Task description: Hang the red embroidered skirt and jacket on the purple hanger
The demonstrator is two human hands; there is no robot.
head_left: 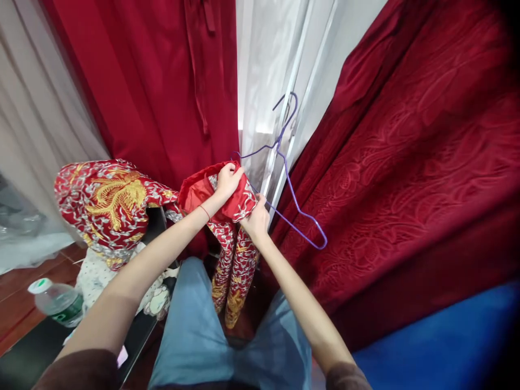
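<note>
A red embroidered garment (245,201) with silver and gold thread and a plain red lining is held up in front of me. My left hand (228,181) pinches its upper edge, fingers closed. Lower and to the right, my right hand (257,218) grips the same piece near its edge. A purple wire hanger (293,189) sits tilted beside my hands, its left end partly hidden at the cloth. Whether my right fingers also touch the hanger's bottom bar cannot be made out. Two narrow embroidered tubes of cloth (242,271) hang below my hands.
More embroidered cloth with a gold figure (116,200) is draped at left. Below it are a spotted white cloth (97,276) and a plastic bottle (57,300) on a black surface (36,352). Red curtains (162,70) flank white sheer fabric (264,59); something blue lies lower right.
</note>
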